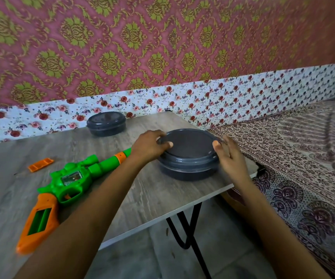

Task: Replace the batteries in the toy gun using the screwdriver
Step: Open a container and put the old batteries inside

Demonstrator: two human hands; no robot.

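Note:
A green and orange toy gun point(62, 184) lies on the grey wooden table point(122, 208), its orange grip toward me with the battery slot uncovered. The orange battery cover point(41, 164) lies apart to the upper left. A round dark grey container point(188, 158) with a lid stands near the table's right edge. My left hand point(149, 147) grips the lid's left rim, thumb on top. My right hand point(230, 156) is at the container's right side, thumb on the lid rim, fingers spread. No screwdriver is in view.
A second, smaller dark grey lidded container point(106, 123) stands at the back of the table by the flowered wall strip. The table's right edge drops to black metal legs point(190, 234). A bed with a patterned sheet point(303, 168) lies to the right.

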